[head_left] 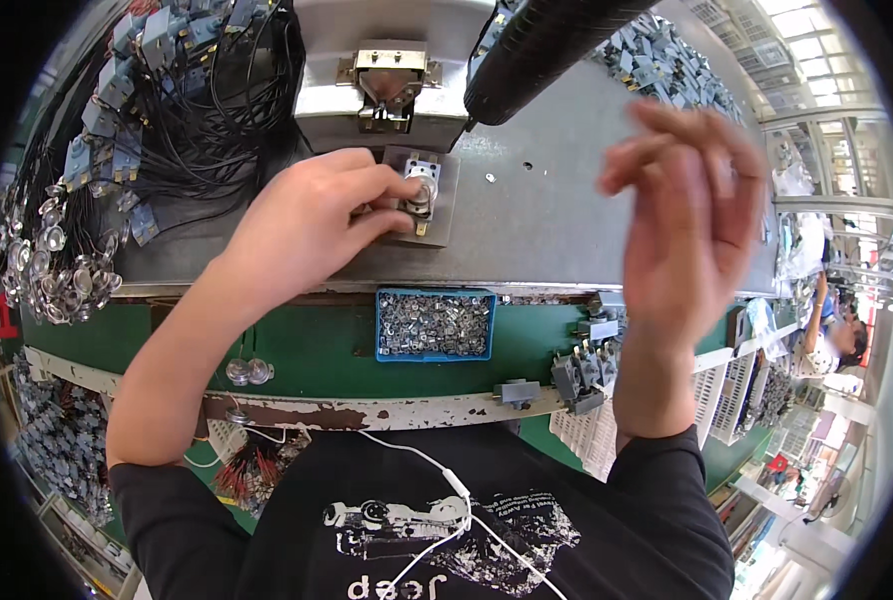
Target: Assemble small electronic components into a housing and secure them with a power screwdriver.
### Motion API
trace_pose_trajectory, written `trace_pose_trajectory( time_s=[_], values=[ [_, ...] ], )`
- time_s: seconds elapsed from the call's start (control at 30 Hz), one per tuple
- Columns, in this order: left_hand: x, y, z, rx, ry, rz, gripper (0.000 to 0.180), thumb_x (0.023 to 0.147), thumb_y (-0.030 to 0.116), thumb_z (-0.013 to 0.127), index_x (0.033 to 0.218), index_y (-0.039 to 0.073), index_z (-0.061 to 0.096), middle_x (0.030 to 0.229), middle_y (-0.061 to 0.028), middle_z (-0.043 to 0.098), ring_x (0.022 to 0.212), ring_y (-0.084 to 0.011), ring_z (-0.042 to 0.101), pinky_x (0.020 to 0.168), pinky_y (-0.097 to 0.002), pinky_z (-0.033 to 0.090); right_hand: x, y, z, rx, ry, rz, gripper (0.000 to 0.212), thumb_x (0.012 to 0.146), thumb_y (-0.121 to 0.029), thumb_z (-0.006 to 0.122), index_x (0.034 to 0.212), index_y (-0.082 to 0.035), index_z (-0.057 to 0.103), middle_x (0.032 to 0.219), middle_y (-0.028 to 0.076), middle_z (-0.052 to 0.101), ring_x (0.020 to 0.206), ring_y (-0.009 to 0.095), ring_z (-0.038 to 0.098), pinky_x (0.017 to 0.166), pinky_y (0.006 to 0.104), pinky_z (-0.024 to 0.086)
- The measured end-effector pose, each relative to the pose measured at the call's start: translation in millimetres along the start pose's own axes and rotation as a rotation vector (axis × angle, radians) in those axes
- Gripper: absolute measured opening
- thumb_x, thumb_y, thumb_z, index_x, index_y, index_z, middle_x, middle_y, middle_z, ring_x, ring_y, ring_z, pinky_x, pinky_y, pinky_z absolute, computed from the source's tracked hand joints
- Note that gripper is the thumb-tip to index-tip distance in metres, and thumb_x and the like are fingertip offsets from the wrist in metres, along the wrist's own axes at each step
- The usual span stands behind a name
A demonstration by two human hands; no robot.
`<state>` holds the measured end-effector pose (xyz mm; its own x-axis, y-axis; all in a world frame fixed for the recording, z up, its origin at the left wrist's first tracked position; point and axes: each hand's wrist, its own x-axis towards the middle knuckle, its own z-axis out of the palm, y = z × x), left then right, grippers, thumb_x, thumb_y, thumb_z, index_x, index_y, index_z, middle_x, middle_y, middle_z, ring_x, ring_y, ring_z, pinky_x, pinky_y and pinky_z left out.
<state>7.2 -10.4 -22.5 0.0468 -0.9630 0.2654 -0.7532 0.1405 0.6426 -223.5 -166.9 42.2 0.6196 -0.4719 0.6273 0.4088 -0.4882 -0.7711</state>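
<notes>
My left hand (pixel 312 215) reaches in to a small fixture plate (pixel 445 222) at the front of a metal machine. Its thumb and forefinger close around a small round metal part (pixel 423 190), which sits in the fixture with silvery and brass-coloured pieces beside it. The fingers hide some of that part. Raised over the right side of the metal table, my right hand (pixel 692 200) is smeared by motion. Its fingers look loosely bent and apart, and I see nothing held in them. Just beyond the fixture is the machine's press head (pixel 387 85).
A thick black cylinder (pixel 557 50) slants above the metal table (pixel 547 200). Grey switch-like parts with black wires (pixel 227 130) crowd the left, and more grey parts (pixel 667 65) lie far right. A blue tray (pixel 435 357) of small metal pieces sits nearer me. Another person (pixel 829 340) is at far right.
</notes>
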Motion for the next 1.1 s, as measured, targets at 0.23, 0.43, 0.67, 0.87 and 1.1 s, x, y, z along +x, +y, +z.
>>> trace_pose_trajectory(
  time_s=[0.23,0.43,0.67,0.87,1.1],
  values=[
    [19.3,-9.2,-17.0,-0.100,-0.213,-0.075,0.024,0.086,0.011,0.079,0.110,0.009,0.077,0.086,-0.0057,0.070,0.076,-0.0177,0.070,0.068,-0.0323,0.054,66.5,-11.1,60.5,-0.097,0.398,-0.029,0.088,0.090,-0.021,0.081,0.157,-0.007,0.025,0.136,0.027,0.053,0.119,0.032,0.061,0.099,0.0415,0.052],
    [2.3,7.9,0.4,0.140,0.021,-0.034,0.020,0.083,0.020,0.081,0.100,0.010,0.075,0.083,-0.0063,0.067,0.077,-0.0273,0.069,0.068,-0.0388,0.055,88.5,-8.9,71.3,0.064,0.186,0.246,0.054,0.090,-0.009,0.081,0.132,-0.001,0.048,0.107,0.011,0.067,0.088,0.014,0.068,0.075,0.0271,0.056],
    [6.6,15.2,8.6,0.092,0.020,-0.109,0.019,0.083,0.019,0.081,0.092,0.008,0.069,0.085,-0.0065,0.066,0.082,-0.0281,0.069,0.070,-0.0402,0.055,85.4,23.2,67.0,0.238,0.258,-0.068,0.044,0.087,0.002,0.081,0.122,-0.001,0.055,0.099,0.007,0.069,0.079,0.010,0.066,0.069,0.0245,0.055],
    [5.1,6.1,10.0,0.115,0.096,0.062,0.026,0.084,0.016,0.080,0.103,0.007,0.064,0.109,-0.0103,0.067,0.101,-0.0329,0.067,0.083,-0.0434,0.055,90.2,18.2,75.3,0.190,0.297,-0.043,0.043,0.088,0.002,0.081,0.122,-0.002,0.055,0.098,0.007,0.069,0.079,0.010,0.066,0.069,0.0245,0.055],
    [3.4,11.8,11.1,0.119,0.049,-0.018,0.031,0.085,0.013,0.078,0.109,0.004,0.060,0.113,-0.0105,0.066,0.102,-0.0344,0.067,0.083,-0.0445,0.055,101.7,15.2,85.8,0.152,0.326,-0.029,0.043,0.088,0.002,0.081,0.122,-0.003,0.055,0.097,0.006,0.069,0.080,0.010,0.066,0.068,0.0245,0.055]
  ],
)
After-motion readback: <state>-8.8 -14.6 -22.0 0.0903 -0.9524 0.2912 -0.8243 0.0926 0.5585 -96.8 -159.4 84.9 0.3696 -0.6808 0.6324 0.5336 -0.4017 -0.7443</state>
